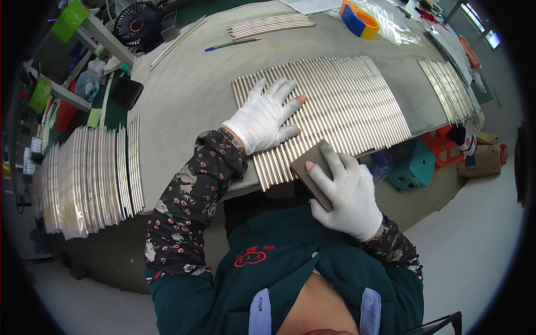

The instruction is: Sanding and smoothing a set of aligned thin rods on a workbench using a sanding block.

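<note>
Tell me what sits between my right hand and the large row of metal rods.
A brown block, held by the right hand at the near edge of the metal rods. The head view shows this; contact is unclear.

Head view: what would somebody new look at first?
Probably the big row of shiny rods in the middle of the table. Next might come the hands in white gloves: the left hand spread flat on the rods, the right hand holding a brown block at their near edge. The bright blue-and-orange ring near the table's far side could catch the eye too.
</note>
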`<state>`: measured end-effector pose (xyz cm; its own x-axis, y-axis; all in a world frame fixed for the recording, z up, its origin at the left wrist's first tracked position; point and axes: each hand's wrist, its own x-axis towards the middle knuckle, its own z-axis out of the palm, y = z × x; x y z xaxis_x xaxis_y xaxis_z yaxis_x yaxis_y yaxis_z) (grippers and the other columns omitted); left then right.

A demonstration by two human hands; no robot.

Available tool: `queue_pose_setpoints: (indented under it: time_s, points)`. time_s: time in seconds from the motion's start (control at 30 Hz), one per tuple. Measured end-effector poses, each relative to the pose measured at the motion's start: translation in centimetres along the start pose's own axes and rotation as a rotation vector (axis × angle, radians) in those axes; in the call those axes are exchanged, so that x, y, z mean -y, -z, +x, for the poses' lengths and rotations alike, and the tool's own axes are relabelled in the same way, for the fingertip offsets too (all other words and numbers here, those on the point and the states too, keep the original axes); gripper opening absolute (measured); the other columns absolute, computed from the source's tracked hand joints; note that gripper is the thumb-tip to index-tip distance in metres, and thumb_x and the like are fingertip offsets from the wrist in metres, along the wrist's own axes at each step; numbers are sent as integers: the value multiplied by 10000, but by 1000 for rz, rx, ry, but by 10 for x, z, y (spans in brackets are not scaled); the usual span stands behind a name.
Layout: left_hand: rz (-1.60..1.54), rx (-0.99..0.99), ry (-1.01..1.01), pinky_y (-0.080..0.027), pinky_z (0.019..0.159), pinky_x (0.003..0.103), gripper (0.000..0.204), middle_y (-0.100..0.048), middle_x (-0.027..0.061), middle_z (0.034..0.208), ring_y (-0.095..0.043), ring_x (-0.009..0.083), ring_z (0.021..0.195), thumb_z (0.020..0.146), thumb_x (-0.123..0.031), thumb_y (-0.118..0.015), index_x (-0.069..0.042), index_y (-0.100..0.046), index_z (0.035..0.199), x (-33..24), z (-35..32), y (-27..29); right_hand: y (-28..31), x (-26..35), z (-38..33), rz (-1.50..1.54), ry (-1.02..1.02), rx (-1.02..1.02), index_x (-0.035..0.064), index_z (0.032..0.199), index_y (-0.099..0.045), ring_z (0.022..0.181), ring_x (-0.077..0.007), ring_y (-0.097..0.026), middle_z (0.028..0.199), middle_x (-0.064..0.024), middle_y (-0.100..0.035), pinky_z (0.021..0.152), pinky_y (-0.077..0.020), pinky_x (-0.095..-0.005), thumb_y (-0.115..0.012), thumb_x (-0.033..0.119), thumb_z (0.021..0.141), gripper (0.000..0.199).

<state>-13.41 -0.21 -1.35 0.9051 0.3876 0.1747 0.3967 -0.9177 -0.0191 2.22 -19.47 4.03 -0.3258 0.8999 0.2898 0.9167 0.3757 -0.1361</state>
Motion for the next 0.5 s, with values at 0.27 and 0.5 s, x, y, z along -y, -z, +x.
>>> queue_pose_setpoints:
  time_s: [0.27, 0.5]
  points:
    - [-70, -80, 34, -163, 1101, 585, 722, -246, 231, 1482, -238, 404, 1374, 896, -541, -471, -169, -239, 1469, 7, -3, 3, 8, -6, -16, -79, -223, -100, 68, 1165, -590, 922, -336, -550, 1271, -227, -488, 727, -481, -408, -740, 229, 570, 634]
    - [-21, 91, 377, -122, 1124, 571, 917, -267, 213, 1491, -208, 350, 1404, 801, -695, -470, -34, -347, 1424, 11, -12, 9, 7, 17, -20, -54, -210, -17, 85, 1174, -586, 918, -335, -555, 1266, -250, -476, 719, -494, -402, -813, 338, 547, 713]
